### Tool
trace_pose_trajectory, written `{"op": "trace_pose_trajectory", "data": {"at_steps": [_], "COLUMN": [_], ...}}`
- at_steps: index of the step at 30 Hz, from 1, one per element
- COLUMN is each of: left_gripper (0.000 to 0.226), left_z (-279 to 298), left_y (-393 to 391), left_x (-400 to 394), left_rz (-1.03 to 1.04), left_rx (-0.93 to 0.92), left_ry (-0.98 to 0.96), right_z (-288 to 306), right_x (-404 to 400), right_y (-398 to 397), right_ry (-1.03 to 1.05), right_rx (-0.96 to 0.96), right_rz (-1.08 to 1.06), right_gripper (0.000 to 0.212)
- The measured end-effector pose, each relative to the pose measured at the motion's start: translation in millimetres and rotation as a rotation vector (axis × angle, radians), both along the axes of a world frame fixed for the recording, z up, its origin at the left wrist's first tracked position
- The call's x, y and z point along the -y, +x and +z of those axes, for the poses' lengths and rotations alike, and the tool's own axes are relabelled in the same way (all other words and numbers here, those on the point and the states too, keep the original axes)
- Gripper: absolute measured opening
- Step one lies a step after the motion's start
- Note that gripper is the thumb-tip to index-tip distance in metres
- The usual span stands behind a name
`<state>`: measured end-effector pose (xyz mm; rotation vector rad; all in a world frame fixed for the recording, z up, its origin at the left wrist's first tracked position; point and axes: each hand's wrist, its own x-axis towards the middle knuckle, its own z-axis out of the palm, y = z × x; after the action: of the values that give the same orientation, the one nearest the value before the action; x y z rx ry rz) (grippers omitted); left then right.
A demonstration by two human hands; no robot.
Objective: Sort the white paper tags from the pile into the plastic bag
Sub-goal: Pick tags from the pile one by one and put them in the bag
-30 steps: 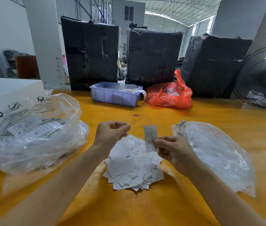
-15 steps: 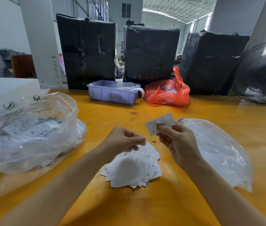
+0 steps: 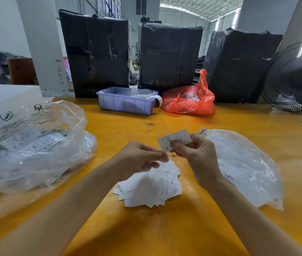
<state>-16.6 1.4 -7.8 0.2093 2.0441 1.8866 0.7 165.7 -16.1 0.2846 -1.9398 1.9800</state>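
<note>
Pinching a white paper tag (image 3: 174, 139) between thumb and fingers, the right hand (image 3: 195, 156) holds it up above the table, printed side toward the camera, with "XL" readable near its lower corner. The left hand (image 3: 140, 157) hovers just beside it, fingers curled with thumb and forefinger tips meeting close to the tag's lower left corner; whether they actually grip the tag or anything else cannot be told. Directly below both hands lies the pile of tags (image 3: 152, 189), a loose heap of white slips on the yellow table (image 3: 165, 233), one showing an "S". Just right of the right hand a clear plastic bag (image 3: 244, 169) lies flat, with white slips visible inside. To the left sits a larger crumpled clear bag (image 3: 33, 145) holding printed labels. Further back stand a blue bin (image 3: 126, 102), a red bag (image 3: 189, 100), three black wrapped bales (image 3: 98, 52) and a fan (image 3: 296, 80).
</note>
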Motion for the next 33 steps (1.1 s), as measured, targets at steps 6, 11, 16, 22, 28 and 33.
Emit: {"op": "trace_pose_trajectory", "data": {"at_steps": [6, 11, 16, 22, 28, 33], "left_gripper": [0.021, 0.036, 0.023, 0.028, 0.037, 0.046], "left_z": [1.0, 1.0, -1.6, -2.9, -3.4, -5.4], "left_y": [0.1, 0.3, -3.2, -4.8, -4.3, -5.0], "left_x": [2.4, 2.4, 3.1, 1.6, 0.2, -2.4], "left_rz": [-0.005, -0.013, 0.002, 0.019, 0.072, 0.109], "left_rx": [0.018, 0.018, 0.02, 0.014, -0.021, -0.117], "left_ry": [0.017, 0.038, 0.062, 0.066, 0.054, -0.094], "right_z": [0.3, -0.4, -0.3, -4.3, -4.6, -3.8], "right_x": [-0.5, 0.2, -1.6, -3.2, -7.8, -9.1], "right_y": [-0.6, -0.4, -2.0, -5.0, -6.8, -6.5], "right_ry": [0.006, 0.018, 0.007, 0.126, 0.182, 0.324], "right_rx": [-0.029, -0.03, -0.02, 0.094, 0.171, 0.205], "right_rz": [-0.027, -0.003, -0.006, 0.038, 0.114, 0.193], "right_gripper": [0.013, 0.013, 0.013, 0.009, 0.007, 0.009]}}
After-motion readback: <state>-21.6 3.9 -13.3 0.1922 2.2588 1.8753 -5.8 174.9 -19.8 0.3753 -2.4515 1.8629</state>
